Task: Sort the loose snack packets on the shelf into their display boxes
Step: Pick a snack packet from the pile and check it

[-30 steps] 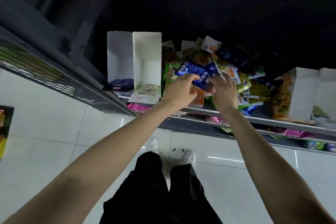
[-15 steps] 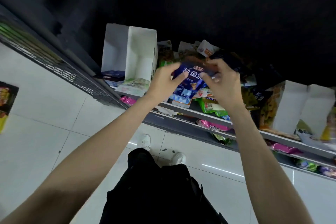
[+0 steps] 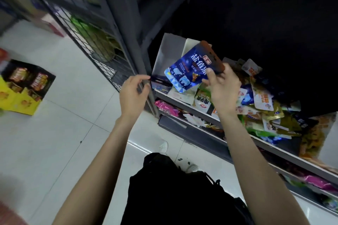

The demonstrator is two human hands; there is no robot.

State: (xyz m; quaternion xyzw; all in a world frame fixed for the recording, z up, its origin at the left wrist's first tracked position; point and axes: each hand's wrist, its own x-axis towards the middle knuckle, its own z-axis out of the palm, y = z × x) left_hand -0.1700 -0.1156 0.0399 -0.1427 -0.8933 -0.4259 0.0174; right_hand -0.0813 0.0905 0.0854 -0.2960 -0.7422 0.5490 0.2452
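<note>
Cartons (image 3: 20, 86), printed black and yellow, sit on the pale floor (image 3: 69, 133) at far left; how many there are cannot be told from the blur. A wire-mesh rack (image 3: 87, 38) runs beside them toward the grey upright post (image 3: 135, 55) of the shelf (image 3: 184, 104).

One left hand (image 3: 132, 95) hangs just in front of that post, fingers loosely curled and holding nothing, thumb and forefinger close together near the shelf's corner. It is apart from the blue packet (image 3: 192, 67), which floats up and to its right.

Two white display boxes (image 3: 164, 53) stand side by side at the shelf's left end, behind the blue packet; dark packets lie in the bottom of the nearer one.

One right hand (image 3: 222, 87) pinches the blue packet by its brown top edge, thumb on the printed face, fingers behind. The packet tilts, its lower corner over the shelf lip, in front of the boxes' open mouths.

Right of that hand, a loose heap of snack packets (image 3: 261, 104) covers the shelf, too jumbled to count. Another white box (image 3: 327, 137) stands at far right, past the heap. Pink packets (image 3: 164, 107) show on the lower shelf.
</note>
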